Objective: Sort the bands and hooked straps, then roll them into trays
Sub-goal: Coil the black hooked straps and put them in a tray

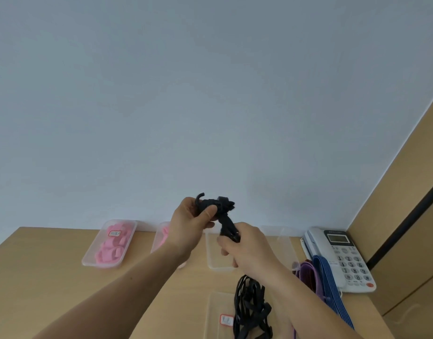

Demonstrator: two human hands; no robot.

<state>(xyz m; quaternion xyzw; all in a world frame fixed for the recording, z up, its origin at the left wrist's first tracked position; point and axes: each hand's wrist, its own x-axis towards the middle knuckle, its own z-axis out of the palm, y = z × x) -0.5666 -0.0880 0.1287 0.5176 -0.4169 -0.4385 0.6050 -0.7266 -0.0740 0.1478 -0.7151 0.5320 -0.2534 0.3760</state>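
Raised above the light wooden table (51,285), the partly rolled black hooked strap (216,206) is gripped by the left hand (188,223), thumb on the coil, while the right hand (244,245) pinches its loose tail just below. A heap of black straps (252,307) lies across the near clear plastic tray (217,304).

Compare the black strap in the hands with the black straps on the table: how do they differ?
The held strap is partly wound into a bundle; the table straps lie loose and tangled. The held strap is lifted, gripped by the left hand and right hand; the table straps rest partly over a labelled tray. Both are black.
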